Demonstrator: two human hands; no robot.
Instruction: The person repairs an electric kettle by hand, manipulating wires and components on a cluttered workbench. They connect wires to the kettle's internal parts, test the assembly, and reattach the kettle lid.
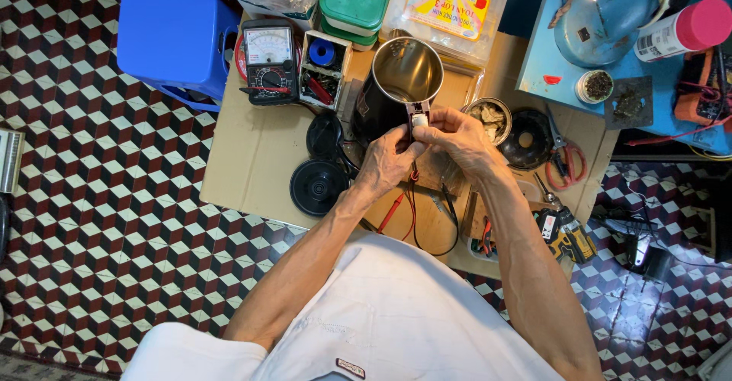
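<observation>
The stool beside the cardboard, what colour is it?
The stool is plain bright blue, seen best in the head view.

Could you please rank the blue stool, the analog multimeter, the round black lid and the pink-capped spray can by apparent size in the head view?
1. blue stool
2. analog multimeter
3. pink-capped spray can and round black lid: they look alike in size, so I cannot rank them.
</observation>
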